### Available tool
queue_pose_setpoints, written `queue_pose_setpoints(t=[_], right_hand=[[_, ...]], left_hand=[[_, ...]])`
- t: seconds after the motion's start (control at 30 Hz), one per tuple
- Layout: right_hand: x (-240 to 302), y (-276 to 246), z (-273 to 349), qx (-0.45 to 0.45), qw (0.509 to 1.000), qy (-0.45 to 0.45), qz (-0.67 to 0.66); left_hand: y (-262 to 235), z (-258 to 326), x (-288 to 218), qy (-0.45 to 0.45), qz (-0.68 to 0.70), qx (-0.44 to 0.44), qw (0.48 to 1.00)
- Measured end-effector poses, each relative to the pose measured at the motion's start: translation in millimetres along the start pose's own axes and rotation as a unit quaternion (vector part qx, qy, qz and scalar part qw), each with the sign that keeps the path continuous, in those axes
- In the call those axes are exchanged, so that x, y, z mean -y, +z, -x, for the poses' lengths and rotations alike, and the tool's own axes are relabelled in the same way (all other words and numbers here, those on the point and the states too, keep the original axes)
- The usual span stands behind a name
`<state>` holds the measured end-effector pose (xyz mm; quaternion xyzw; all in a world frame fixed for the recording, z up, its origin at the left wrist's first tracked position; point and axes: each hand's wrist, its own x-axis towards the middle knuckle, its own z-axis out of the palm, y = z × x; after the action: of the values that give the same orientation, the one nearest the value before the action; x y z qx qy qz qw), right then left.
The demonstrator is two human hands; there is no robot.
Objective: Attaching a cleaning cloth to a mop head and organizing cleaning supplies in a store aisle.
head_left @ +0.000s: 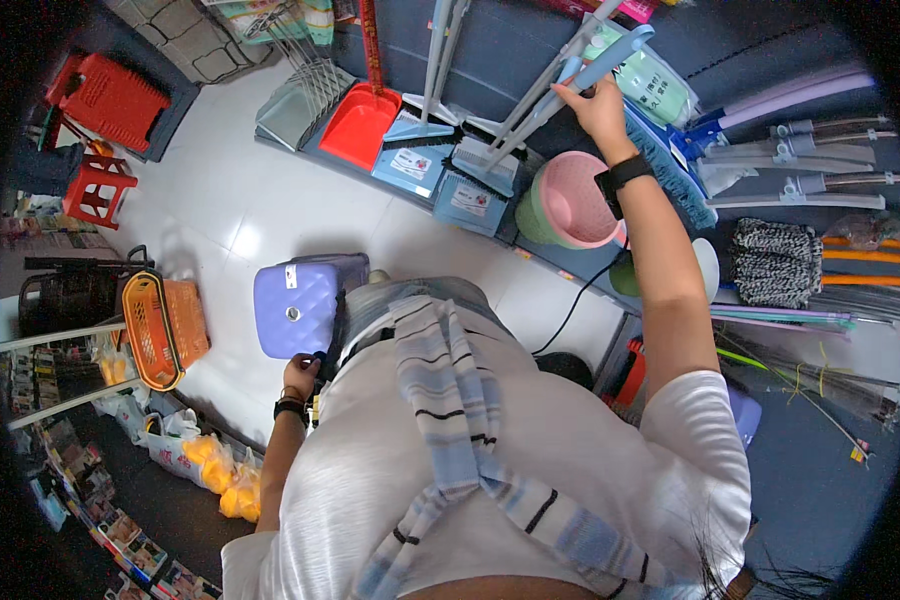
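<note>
My right hand (pixel 598 108) was closed on a pale blue plastic broom handle (pixel 570 85) racked at 1 o'clock, not yet lifted out; left hand (pixel 301 376) gripped a lilac quilted plastic bin (pixel 295 305) at 9.

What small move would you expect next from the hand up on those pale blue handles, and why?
Probably a short pull to draw one handle clear. The right hand is already closed round a pale blue plastic broom handle that leans among others against the dark shelf, while the left hand holds the lilac plastic bin low at the side.

white tiled floor (pixel 270 215), red stool (pixel 98 188), orange basket (pixel 165 330)
</note>
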<state>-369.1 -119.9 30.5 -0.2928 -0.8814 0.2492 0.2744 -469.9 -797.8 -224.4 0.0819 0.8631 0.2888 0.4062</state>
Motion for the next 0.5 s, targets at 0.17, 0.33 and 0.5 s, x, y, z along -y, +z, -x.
queue_pose_setpoints(t=[0.17, 0.33, 0.5], right_hand=[[-12.8, -7.7, -1.2, 0.004, 0.991, -0.111, 0.072], [-18.6, -18.1, -0.2, 0.012, 0.999, -0.046, -0.008], [-39.0, -20.6, -7.5, 0.035, 0.999, -0.02, -0.016]], left_hand=[[0.9, 3.5, -4.6, -0.003, 0.01, 0.011, 1.0], [8.4, 0.4, 13.5, 0.019, -0.023, -0.008, 1.0], [11.3, 4.7, -5.1, 0.012, 0.036, 0.008, 0.999]])
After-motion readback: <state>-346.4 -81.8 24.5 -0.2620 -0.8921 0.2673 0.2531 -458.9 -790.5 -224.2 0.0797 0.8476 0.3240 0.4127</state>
